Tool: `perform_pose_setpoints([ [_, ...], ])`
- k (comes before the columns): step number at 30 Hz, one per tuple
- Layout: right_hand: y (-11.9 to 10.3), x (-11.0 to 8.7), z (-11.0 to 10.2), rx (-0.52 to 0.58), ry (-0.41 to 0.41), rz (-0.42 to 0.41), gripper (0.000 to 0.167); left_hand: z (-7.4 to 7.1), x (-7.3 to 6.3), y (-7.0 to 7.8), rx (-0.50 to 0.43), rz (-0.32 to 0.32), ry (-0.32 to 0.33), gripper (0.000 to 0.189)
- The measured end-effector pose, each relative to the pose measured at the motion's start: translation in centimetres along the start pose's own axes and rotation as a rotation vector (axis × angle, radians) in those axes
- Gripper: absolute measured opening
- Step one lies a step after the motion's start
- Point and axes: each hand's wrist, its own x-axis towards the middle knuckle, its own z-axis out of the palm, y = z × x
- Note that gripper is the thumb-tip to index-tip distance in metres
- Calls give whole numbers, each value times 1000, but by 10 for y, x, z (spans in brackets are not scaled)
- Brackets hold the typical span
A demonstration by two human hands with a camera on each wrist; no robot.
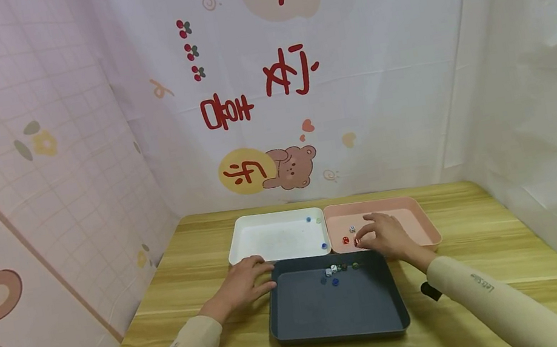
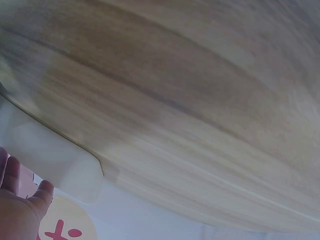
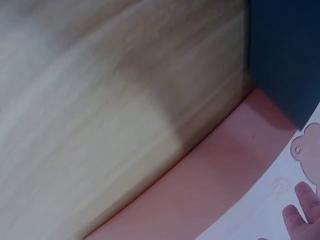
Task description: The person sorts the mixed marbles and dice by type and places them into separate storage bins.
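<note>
My right hand reaches over the pink tray and pinches a red die low over the tray floor. Another red die and a white die lie in that tray close by. At the far left corner of the dark grey tray is my left hand, fingers relaxed, with fingertips right at the rim. Several small dice, including white dice and a blue die, lie toward the back of the grey tray. In the right wrist view only some fingers show; the die is hidden.
Left of the pink tray stands a white tray, with a few small bluish and pale pieces along its right side. All three trays sit close together on the wooden table. A printed cloth hangs behind and at both sides.
</note>
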Motion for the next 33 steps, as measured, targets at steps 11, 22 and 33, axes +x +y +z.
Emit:
perform_pose_setpoints([
  [11,18,3,-8,-15,-15,35,6,1,1,-2,9,3,2,45],
  [22,37,13,-17,-43,-24,58,7,2,1,-3,15,12,7,44],
  [33,46,23,-17,-42,-107,146,13,0,2,-2,7,-8,-13,46],
])
